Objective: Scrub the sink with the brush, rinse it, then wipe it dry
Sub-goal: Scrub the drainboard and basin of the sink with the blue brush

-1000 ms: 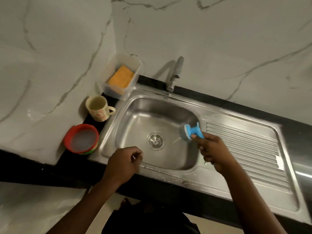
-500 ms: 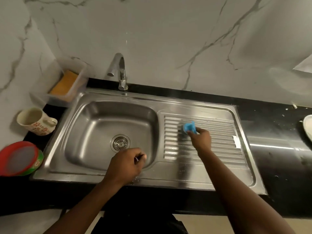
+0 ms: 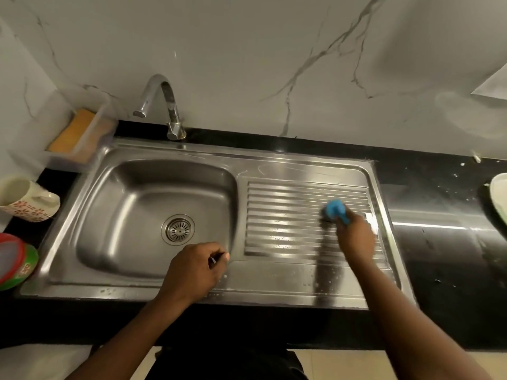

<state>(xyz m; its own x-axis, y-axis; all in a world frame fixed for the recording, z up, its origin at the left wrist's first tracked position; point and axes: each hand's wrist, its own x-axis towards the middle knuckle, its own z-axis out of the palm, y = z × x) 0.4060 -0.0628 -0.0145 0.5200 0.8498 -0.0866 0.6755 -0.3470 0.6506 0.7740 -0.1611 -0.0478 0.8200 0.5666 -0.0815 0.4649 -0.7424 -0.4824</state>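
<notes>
Brush (image 3: 335, 210): right of centre in the frame, on the ribbed drainboard (image 3: 285, 229) near its right end. Head is down on the ribs. The blue handle slants from the head toward the lower right into the right hand (image 3: 356, 238), so the long axis runs upper left to lower right, across the ribs. Brush is blurred, bristles unreadable.

Right hand: fingers wrapped round the handle.

Left hand (image 3: 192, 270): lower centre, curled in a loose fist on the front rim of the sink (image 3: 131, 290) at the basin's near right corner, nothing visible in it.

Surface: steel sink set in a black counter (image 3: 439, 259), droplets on the front rim, drain (image 3: 178, 229) mid-basin, tap (image 3: 164, 105) behind.

Room: white marble-look wall (image 3: 247, 64). Left edge: mug (image 3: 27, 201), red bowl (image 3: 12, 259), sponge (image 3: 78, 130) in a clear tub. Right edge: plate (image 3: 500, 198).
</notes>
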